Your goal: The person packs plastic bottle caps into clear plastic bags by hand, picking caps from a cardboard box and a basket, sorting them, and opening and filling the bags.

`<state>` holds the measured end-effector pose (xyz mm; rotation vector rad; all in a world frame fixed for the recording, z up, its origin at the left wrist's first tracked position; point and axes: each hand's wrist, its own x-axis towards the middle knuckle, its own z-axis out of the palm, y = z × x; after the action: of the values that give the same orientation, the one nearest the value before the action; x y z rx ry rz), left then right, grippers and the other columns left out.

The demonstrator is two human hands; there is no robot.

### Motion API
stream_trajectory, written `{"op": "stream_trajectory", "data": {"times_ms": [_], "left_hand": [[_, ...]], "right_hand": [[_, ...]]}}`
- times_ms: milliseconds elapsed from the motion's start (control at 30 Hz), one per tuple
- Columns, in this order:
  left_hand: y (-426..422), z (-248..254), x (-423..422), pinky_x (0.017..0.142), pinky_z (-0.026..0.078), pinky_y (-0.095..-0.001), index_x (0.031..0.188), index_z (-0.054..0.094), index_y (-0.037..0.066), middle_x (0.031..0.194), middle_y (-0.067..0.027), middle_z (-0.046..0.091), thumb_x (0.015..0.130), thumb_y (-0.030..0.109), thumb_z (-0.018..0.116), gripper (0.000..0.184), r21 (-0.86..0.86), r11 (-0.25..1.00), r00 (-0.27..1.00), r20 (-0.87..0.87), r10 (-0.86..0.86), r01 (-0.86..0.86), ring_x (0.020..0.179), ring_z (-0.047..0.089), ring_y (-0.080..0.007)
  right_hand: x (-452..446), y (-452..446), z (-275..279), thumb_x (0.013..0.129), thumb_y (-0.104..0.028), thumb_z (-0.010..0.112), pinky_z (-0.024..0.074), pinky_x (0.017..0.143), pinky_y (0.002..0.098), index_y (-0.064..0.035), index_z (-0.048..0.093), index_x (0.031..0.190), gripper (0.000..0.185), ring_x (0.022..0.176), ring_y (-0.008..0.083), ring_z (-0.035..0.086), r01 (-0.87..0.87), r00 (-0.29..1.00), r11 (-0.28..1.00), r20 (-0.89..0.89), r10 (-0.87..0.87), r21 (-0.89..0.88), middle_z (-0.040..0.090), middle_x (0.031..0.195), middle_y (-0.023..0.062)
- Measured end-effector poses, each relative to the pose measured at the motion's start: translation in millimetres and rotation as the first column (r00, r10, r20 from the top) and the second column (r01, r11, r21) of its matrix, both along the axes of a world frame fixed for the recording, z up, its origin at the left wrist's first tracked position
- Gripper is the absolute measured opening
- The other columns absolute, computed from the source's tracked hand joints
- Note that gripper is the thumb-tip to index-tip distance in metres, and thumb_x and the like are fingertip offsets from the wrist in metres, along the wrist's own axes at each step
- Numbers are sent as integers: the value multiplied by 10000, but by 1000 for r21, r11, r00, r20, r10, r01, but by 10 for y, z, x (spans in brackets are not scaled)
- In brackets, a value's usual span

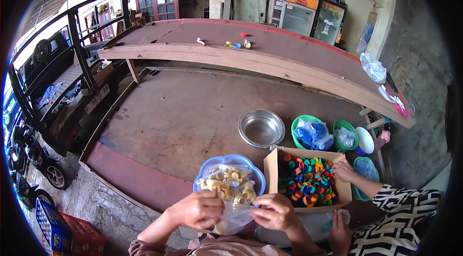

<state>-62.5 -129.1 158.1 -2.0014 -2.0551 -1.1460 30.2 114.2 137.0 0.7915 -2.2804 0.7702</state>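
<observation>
- Left hand (201,209), bottom centre of the frame: fingers curled and pinching the edge of a clear plastic bag; the fingertips are partly tucked out of sight.
- Right hand (274,211), just to its right: thumb and fingers pressed together on the bag's other side.
- The plastic bag (237,218) stretches between the two hands at bottom centre. It is thin, see-through and wrinkled; its lower part is hard to make out, though something pale yellow shows at its base.
- Just above the hands, a blue basket (262,179) with a scalloped rim holds yellowish caps (230,175), partly veiled by clear plastic; its near edge is hidden behind the hands and bag.
- To the right, an open cardboard box (271,174) is filled with small caps (308,179) in red, orange, green and blue.
- A co-worker's hand (344,170) reaches over the box's right side; their other hand (340,234) is by a clear bag below, its grip impossible to tell. A patterned sleeve (400,207) runs to the lower right, where the person is cut off.
- Beyond the box, a steel bowl (262,129) and a green basin (295,135) of bagged blue items, too blurred to identify.
</observation>
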Motion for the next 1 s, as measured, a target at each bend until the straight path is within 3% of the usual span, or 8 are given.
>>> {"op": "stream_trajectory", "data": {"times_ms": [67,167,267,367,500,633,867,1000], "left_hand": [[-65,-76,-147,660,451,-350,774,577,25,810,-72,584,714,103,612,104,-36,992,993,-14,121,-122,734,525,-254],[-87,-244,-299,687,451,-355,798,580,25,826,-69,588,709,98,600,117,-49,982,983,23,184,-183,765,538,-253],[-81,-318,-338,701,451,-354,806,581,28,842,-67,592,701,85,585,119,-59,987,986,54,156,-153,779,542,-251],[-61,-337,-351,698,455,-346,802,582,34,851,-65,595,670,81,575,141,-72,990,992,33,122,-120,778,545,-247],[-116,-264,-370,670,459,-339,782,589,42,821,-61,593,659,100,577,136,-53,980,980,-71,187,-191,750,544,-240],[-327,-218,-367,648,457,-322,764,598,49,800,-41,595,655,105,575,125,-77,966,962,-138,235,-247,725,540,-220],[-429,-149,-215,666,458,-310,762,612,79,888,-6,573,662,147,601,122,-177,953,943,-271,193,-246,743,532,-174],[-419,-129,-221,683,466,-313,793,627,94,958,-12,543,676,179,617,145,-231,919,914,-330,235,-320,815,529,-165]], "right_hand": [[-32,-73,104,694,-113,694,480,761,287,-88,664,898,208,922,176,593,-166,984,985,68,163,46,595,1005,28],[-109,-197,47,734,-124,652,450,813,284,-59,648,915,193,1020,179,546,-300,954,941,60,295,156,581,1048,47],[-198,-316,6,747,-170,622,426,857,303,-43,625,936,228,1030,183,519,-431,902,879,79,424,205,571,1008,56],[-301,-444,64,744,-190,602,407,888,333,-30,602,991,294,935,185,538,-570,821,806,138,554,158,564,912,57],[-422,-478,-23,725,-177,604,411,885,347,8,581,1054,379,874,186,552,-516,852,808,74,518,286,560,841,62],[-510,-387,134,732,-144,589,415,900,361,4,610,989,297,860,182,551,-366,922,853,21,386,373,553,807,58],[-560,-245,137,764,-159,605,390,944,390,-48,628,915,189,979,192,528,-503,864,776,182,470,380,578,860,51],[-451,-408,71,750,-157,543,390,916,355,-40,606,914,211,931,192,522,-653,758,699,235,609,294,561,843,56]]}}
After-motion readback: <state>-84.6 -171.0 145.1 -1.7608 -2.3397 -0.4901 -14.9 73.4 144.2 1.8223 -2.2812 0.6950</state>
